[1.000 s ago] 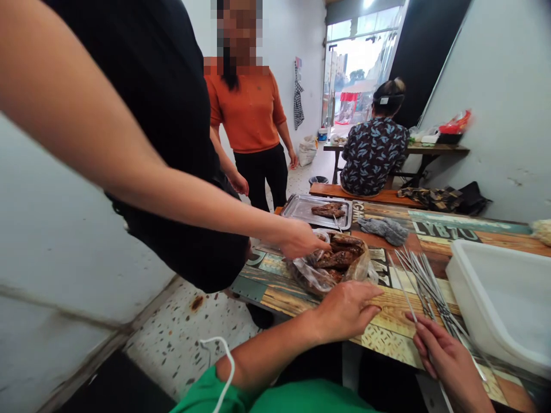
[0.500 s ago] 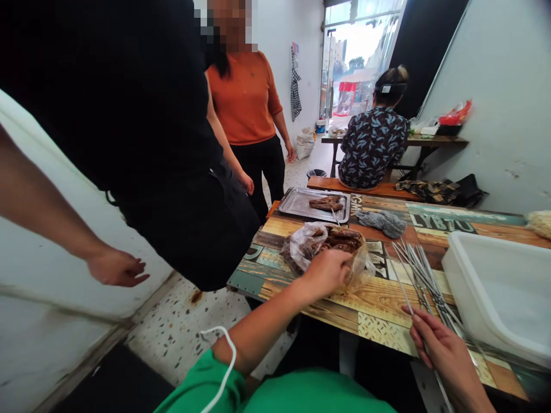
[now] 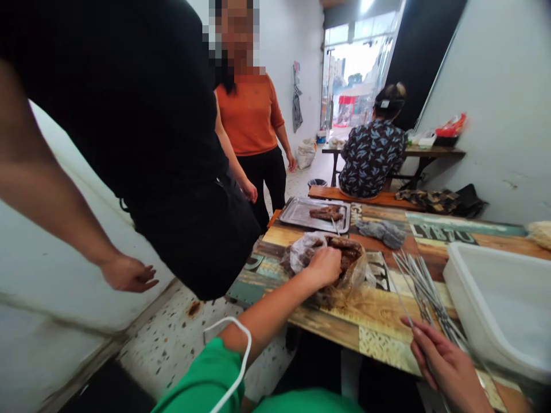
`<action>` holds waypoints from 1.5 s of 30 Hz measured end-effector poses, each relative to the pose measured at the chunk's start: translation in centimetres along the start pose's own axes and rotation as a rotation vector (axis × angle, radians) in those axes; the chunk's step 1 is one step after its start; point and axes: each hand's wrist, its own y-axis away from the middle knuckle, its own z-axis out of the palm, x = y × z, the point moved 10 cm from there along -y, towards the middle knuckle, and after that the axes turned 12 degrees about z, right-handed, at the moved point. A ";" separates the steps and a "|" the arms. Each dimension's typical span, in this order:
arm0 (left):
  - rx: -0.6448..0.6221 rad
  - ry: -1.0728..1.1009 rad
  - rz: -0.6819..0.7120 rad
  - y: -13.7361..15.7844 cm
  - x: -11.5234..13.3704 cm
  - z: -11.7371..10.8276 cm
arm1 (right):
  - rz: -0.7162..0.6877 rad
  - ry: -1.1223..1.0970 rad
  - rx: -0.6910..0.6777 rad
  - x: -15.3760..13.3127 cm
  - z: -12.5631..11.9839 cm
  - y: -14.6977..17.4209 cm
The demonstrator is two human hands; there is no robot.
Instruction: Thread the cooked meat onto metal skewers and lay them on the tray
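Note:
My left hand (image 3: 326, 267) reaches into a clear plastic bag (image 3: 360, 274) of dark, sauced meat pieces (image 3: 350, 248). Its fingers are curled down, and their tips are hidden among the meat and plastic. A thin metal skewer (image 3: 399, 293) is gripped in my right hand (image 3: 443, 358), its tip pointing up and away over the table edge. Beside that hand lies a pile of loose metal skewers (image 3: 426, 287). Behind the bag, a metal tray (image 3: 297, 213) bears skewered brown meat (image 3: 326, 213).
A grey cloth or glove (image 3: 381, 233) lies right of the tray. The white plastic tub (image 3: 495, 298) stands at the table's right. A person in black (image 3: 172, 143) stands close on the left, another in orange (image 3: 252, 117) behind. Someone in a patterned shirt (image 3: 372, 158) sits farther back.
My left hand has shifted left, from the bag's right side onto the meat in its middle. My right hand keeps the skewer in nearly the same place. The view has tilted up slightly.

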 end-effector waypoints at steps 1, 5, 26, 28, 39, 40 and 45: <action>-0.013 -0.005 -0.005 0.0 0.0 0.0 | 0.003 0.010 0.005 0.0 -0.2 -0.5; -0.005 -0.004 -0.018 -0.2 -0.1 0.1 | -0.056 0.028 0.005 -1.2 -0.6 -1.9; 0.107 1.137 -0.250 -1.9 -6.4 2.4 | -0.003 0.018 -0.294 -0.4 4.6 2.7; 0.045 1.430 -0.283 -1.6 -5.8 3.1 | 0.017 0.012 -0.317 0.0 5.0 2.7; -0.101 1.882 -0.266 -1.0 -4.7 4.3 | 0.119 -0.086 -0.312 0.7 5.4 2.3; -0.101 1.889 -0.264 -1.0 -4.6 4.3 | 0.123 -0.089 -0.309 0.7 5.3 2.3; -0.097 1.887 -0.267 -1.1 -4.5 4.1 | 0.111 -0.093 -0.316 0.6 5.3 2.4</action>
